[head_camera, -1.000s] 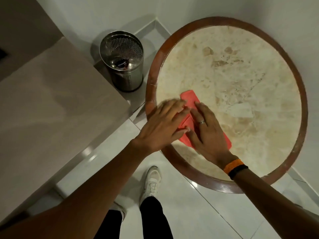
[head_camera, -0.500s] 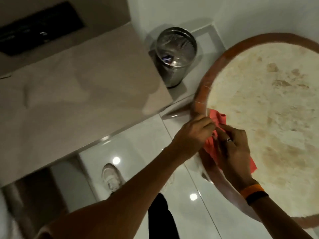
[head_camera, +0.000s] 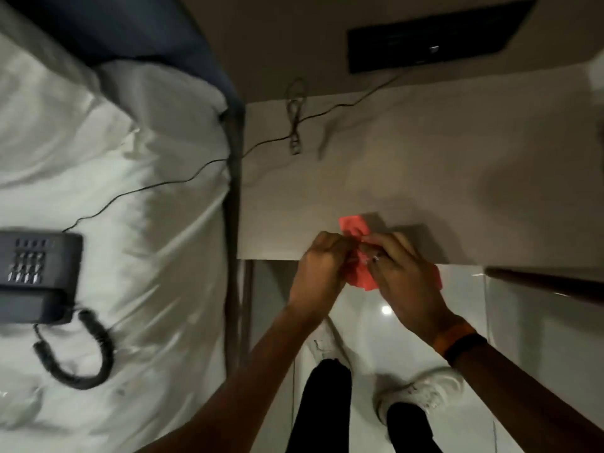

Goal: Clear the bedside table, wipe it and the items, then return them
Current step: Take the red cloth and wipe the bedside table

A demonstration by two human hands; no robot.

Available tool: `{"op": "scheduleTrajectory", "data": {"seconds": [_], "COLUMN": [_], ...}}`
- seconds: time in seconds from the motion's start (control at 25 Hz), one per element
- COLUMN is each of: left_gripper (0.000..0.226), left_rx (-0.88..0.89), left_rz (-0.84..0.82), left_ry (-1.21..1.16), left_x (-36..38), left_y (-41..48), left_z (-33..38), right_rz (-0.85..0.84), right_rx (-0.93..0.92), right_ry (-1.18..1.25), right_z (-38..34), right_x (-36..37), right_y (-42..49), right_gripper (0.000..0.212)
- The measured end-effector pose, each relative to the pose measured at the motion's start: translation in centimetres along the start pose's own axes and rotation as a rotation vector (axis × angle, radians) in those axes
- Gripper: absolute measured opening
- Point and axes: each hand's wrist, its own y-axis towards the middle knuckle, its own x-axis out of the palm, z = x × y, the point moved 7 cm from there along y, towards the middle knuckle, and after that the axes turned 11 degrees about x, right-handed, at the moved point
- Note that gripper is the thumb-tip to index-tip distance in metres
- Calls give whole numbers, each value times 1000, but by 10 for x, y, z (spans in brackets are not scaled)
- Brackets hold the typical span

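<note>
Fingers [head_camera: 333, 246] on the left hand [head_camera: 322, 266] are curled in tight, pinching the left edge of the red cloth [head_camera: 354, 227]. So that hand is closed on it, not flat. Everything below is placed relative to the bedside table [head_camera: 408, 178], the pale slab top in the middle-right of the view.

Far left of the table is the bed [head_camera: 130, 191] with rumpled white sheets. A dark phone [head_camera: 36, 276] sits on the sheets, keypad up, with its coiled cord [head_camera: 85, 354] looping below it. A thin cable [head_camera: 157, 188] runs from the phone across the sheets, over the bed's edge and onto the table's back part, near a small grey loop of wire [head_camera: 295, 119] lying on the top.

The cloth is at the table's front edge, partly over the top and partly hanging past it above the floor [head_camera: 408, 322]. Both hands meet on it there.

The right hand [head_camera: 402, 276] is just right of the left one, touching the cloth too; its fingers are bent over and gripping the right side, ring visible. An orange and black band [head_camera: 461, 341] is on that wrist.

Behind the table, on the wall, there's a dark rectangular panel [head_camera: 434, 37]. Below the front edge you can see black trouser legs and a white shoe [head_camera: 421, 393] on glossy tiles. It's all a bit blurry.
</note>
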Motion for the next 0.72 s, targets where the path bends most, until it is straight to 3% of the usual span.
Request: {"op": "scheduleTrajectory", "data": {"seconds": [0.12,0.28,0.44,0.56,0.72], "left_gripper": [30,27,46,66,66], "left_rx": [-175,-308,-394,-353,-317], "left_rz": [75,178,147,25,14], "left_ry": [17,0,87,153,135], "left_x": [-41,-67,-55,-29,-6], "left_y": [-42,-74,-82,-86,-90], "left_z": [-77,-151,-198,-207,-209], "right_rz": [-316,-307,-351,-462,-435], "right_rx": [66,-291,-358,-479,-563], "right_ry": [174,-276,-692,-789,-707], "right_z": [-54,-123,-128,-106,-90], "right_x": [72,132,179,211,222], "right_y": [37,69,99,94,93], "right_gripper": [28,40,62,68,67]}}
